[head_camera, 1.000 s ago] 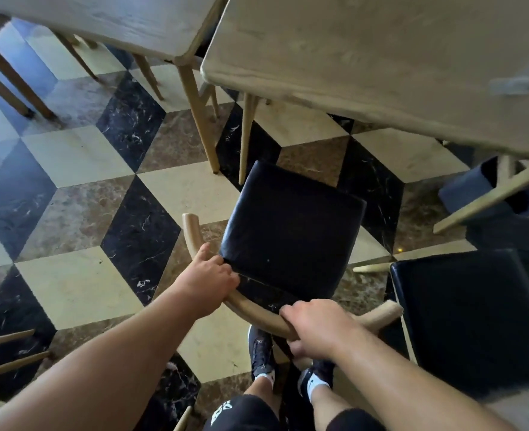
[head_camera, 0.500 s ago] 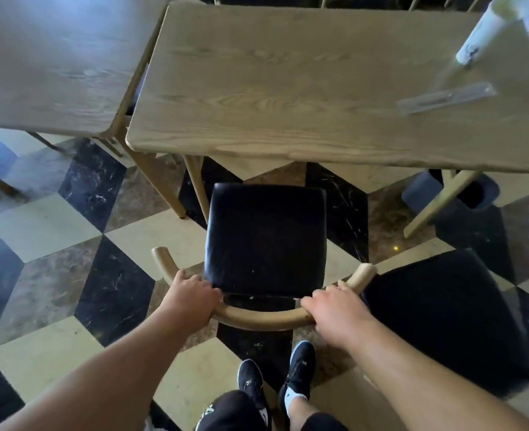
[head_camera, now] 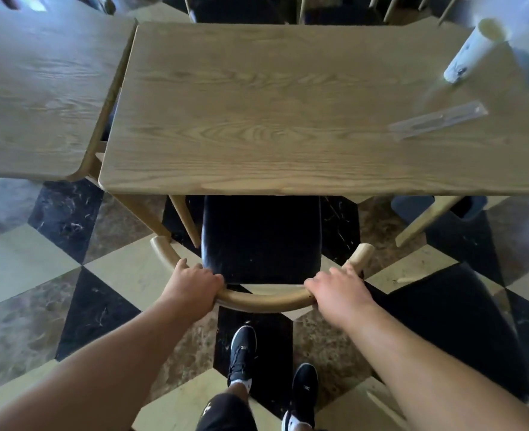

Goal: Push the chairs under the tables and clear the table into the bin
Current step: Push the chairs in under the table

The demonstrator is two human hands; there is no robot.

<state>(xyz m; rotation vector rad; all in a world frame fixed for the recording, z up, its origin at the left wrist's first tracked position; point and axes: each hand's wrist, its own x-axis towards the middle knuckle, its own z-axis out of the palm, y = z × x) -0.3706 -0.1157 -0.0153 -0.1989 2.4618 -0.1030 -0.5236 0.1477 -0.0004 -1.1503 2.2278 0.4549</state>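
A chair with a black seat (head_camera: 260, 237) and a curved wooden backrest (head_camera: 264, 300) stands in front of me, the seat's far edge tucked under the wooden table (head_camera: 257, 119). My left hand (head_camera: 191, 286) grips the left of the backrest, and my right hand (head_camera: 337, 289) grips the right. On the table's right end lie a clear plastic sleeve (head_camera: 437, 121) and a white paper cup (head_camera: 471, 54) tipped on its side. A dark blue bin (head_camera: 471, 206) sits on the floor under the table's right side.
A second wooden table (head_camera: 39, 98) adjoins on the left. Another black-seated chair (head_camera: 452, 318) stands to my right, out from the table. More chairs show beyond the far table edge. The floor is checkered marble; my feet are just behind the chair.
The chair has slid forward, and its seat now reaches under the table edge. My hands have spread further apart on the backrest, and the view has risen over the tabletop.
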